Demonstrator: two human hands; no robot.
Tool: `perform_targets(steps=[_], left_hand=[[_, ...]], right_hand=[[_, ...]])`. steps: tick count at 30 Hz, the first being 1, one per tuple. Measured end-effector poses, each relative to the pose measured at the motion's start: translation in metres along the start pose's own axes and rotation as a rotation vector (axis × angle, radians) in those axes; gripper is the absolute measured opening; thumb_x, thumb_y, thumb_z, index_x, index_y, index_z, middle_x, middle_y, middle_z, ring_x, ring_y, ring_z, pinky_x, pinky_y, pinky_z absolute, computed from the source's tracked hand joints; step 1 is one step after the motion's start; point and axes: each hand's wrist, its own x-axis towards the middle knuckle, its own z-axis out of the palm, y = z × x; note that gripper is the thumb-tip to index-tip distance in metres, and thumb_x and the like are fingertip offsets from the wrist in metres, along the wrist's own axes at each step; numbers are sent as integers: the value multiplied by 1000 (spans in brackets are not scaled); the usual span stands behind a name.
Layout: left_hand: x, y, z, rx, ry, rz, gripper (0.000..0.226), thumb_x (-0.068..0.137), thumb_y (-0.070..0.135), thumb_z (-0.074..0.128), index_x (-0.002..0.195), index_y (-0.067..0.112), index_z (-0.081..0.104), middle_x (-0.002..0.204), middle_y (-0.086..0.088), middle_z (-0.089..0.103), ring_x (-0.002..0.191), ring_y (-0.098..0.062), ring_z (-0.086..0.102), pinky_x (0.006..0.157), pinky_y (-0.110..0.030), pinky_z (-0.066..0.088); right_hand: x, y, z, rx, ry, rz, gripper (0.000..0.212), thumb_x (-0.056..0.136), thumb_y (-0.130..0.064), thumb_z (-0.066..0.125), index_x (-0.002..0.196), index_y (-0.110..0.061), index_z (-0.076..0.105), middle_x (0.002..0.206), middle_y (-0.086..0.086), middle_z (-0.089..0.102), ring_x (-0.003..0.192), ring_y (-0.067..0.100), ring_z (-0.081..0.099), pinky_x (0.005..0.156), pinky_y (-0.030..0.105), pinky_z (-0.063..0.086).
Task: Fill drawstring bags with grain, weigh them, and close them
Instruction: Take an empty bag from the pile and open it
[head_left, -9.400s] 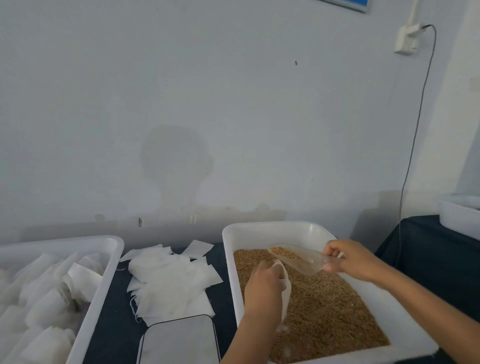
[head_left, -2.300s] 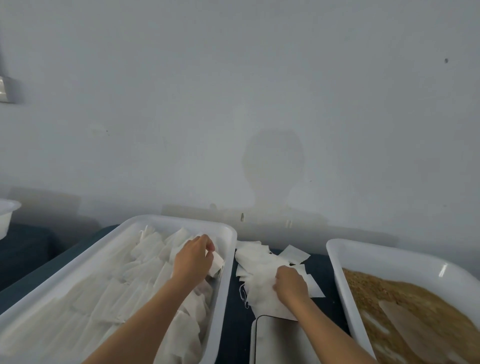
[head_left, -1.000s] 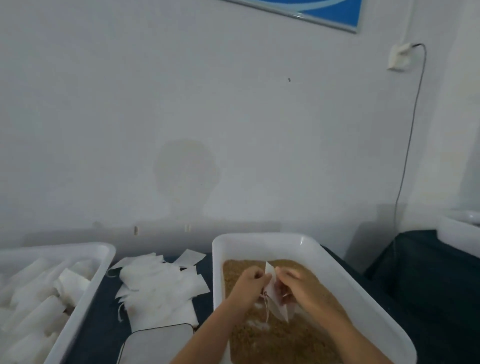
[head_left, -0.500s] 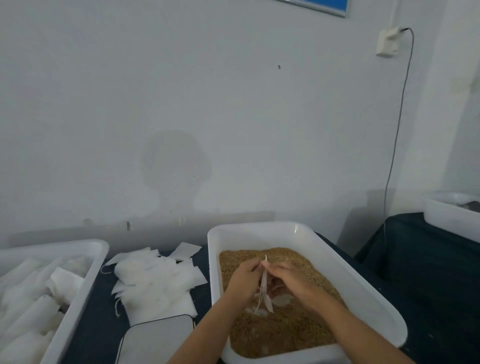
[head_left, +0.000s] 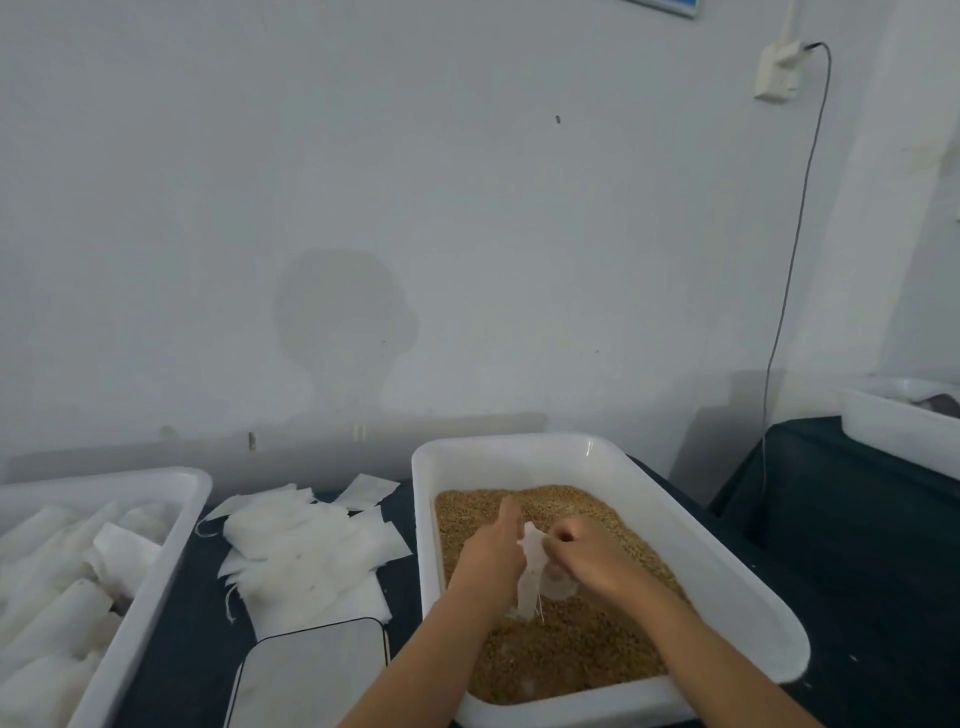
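Observation:
A small white drawstring bag (head_left: 531, 569) hangs above the brown grain (head_left: 566, 639) in the white tub (head_left: 727, 577). My left hand (head_left: 491, 556) pinches the bag's left top edge. My right hand (head_left: 584, 556) pinches the right side of its mouth, fingers curled. The two hands are close together over the middle of the tub. The bag's thin strings dangle below it. A clear scoop lies partly hidden under my right hand on the grain.
A heap of flat empty white bags (head_left: 306, 556) lies on the dark table left of the tub. A scale (head_left: 311, 675) with a pale plate sits in front of it. A white tub of filled bags (head_left: 78, 582) stands far left. Another white tub (head_left: 904, 421) is at the right.
Earlier my hands were at the left tub and the heap of empty bags. Now both hold one bag over the grain and have pulled its top slightly apart.

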Motion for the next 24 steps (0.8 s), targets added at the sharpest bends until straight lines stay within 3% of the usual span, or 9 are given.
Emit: perform_targets(steps=[3, 5, 8, 10, 14, 17, 19, 21, 24], left_hand=[[-1, 0, -2, 167, 0, 132, 22, 91, 2, 46, 108, 14, 54, 92, -5, 52, 84, -19, 48, 67, -25, 36], [-2, -1, -1, 182, -15, 131, 21, 92, 7, 46, 105, 11, 62, 103, -7, 54, 98, -21, 48, 79, -27, 41], [-4, 0, 1, 101, 8, 97, 28, 96, 27, 41, 92, 8, 61, 96, -4, 48, 90, -16, 43, 81, -29, 42], [-3, 1, 2, 70, 0, 93, 29, 94, 36, 44, 96, 9, 56, 98, -3, 47, 88, -14, 40, 76, -26, 36], [-2, -2, 1, 64, 51, 155, 21, 90, 29, 56, 102, 18, 44, 105, 1, 49, 87, -13, 43, 73, -23, 35], [-2, -3, 0, 130, 111, 179, 21, 89, 35, 58, 102, 20, 53, 109, 4, 46, 101, -13, 46, 82, -23, 42], [-2, -2, 0, 143, 169, 204, 22, 91, 35, 56, 101, 16, 59, 115, 4, 42, 108, -11, 40, 88, -20, 39], [-1, -1, -1, 186, 281, 249, 19, 93, 28, 52, 99, 12, 60, 121, 4, 39, 109, -12, 36, 94, -19, 33], [-1, 1, -5, 225, 376, 249, 15, 89, 19, 51, 95, 11, 62, 121, 4, 44, 105, -15, 40, 94, -23, 33]], right_hand=[[2, 0, -2, 125, -2, 49, 32, 93, -10, 50, 61, -10, 53, 56, 4, 47, 46, 12, 38, 48, 20, 32], [3, -2, -3, 184, -11, 46, 34, 92, -7, 50, 59, -8, 52, 54, 6, 47, 40, 9, 38, 42, 18, 31], [2, -4, -4, 231, -1, 51, 32, 93, -9, 52, 61, -7, 55, 55, 5, 52, 43, 11, 45, 43, 19, 36], [2, -5, -4, 281, 22, 58, 31, 93, -10, 52, 63, -6, 55, 56, 4, 54, 45, 11, 46, 45, 19, 38], [2, -5, -5, 351, 49, 65, 30, 94, -8, 52, 64, -4, 56, 58, 7, 54, 46, 13, 48, 45, 20, 39], [1, -6, -4, 371, 41, 77, 29, 92, -7, 53, 63, -5, 57, 58, 8, 53, 45, 13, 48, 45, 22, 39], [1, -6, -5, 365, 46, 71, 33, 93, -10, 48, 62, -7, 57, 58, 7, 53, 46, 14, 47, 49, 25, 39], [0, -4, -5, 247, 136, 72, 39, 99, -21, 38, 65, -11, 54, 62, 5, 50, 52, 14, 45, 55, 26, 38], [-4, 2, -8, -245, 196, 89, 40, 101, -43, 30, 76, -17, 49, 68, -4, 50, 55, 8, 45, 51, 18, 34]])
